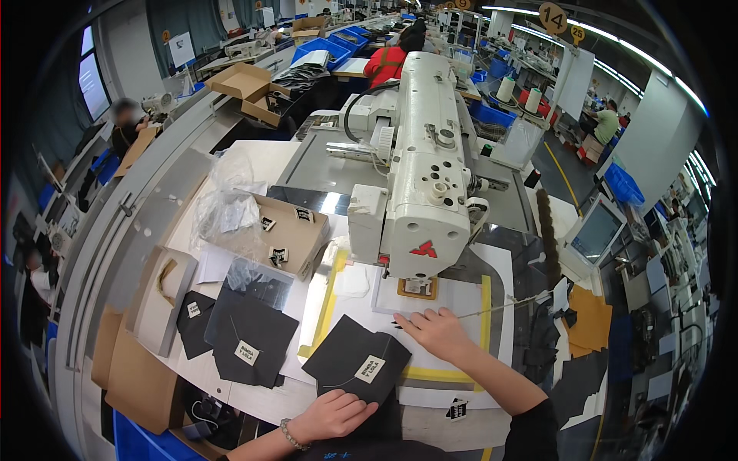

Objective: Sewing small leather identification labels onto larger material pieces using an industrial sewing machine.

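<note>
A black fabric piece (338,349) with a stitched-on pale label (370,369) lies tilted before the sewing machine (430,200). My left hand (337,415) is closed on its near edge, fingers curled over it. Just beyond the piece's far right corner is my right hand (434,332), fingers bent together and pointing left. Small dark tips stick out by its fingertips; what it grips is mostly hidden. Under the machine head sits a brass-coloured frame (417,288) on a white plate edged with yellow tape (438,375).
Left are labelled black pieces (254,346), an open carton of labels (315,230), a plastic bag (227,207) and a narrow box (161,300). A loose black label (457,409) lies near the front edge. Right stand a screen (596,230) and orange sheets (588,319).
</note>
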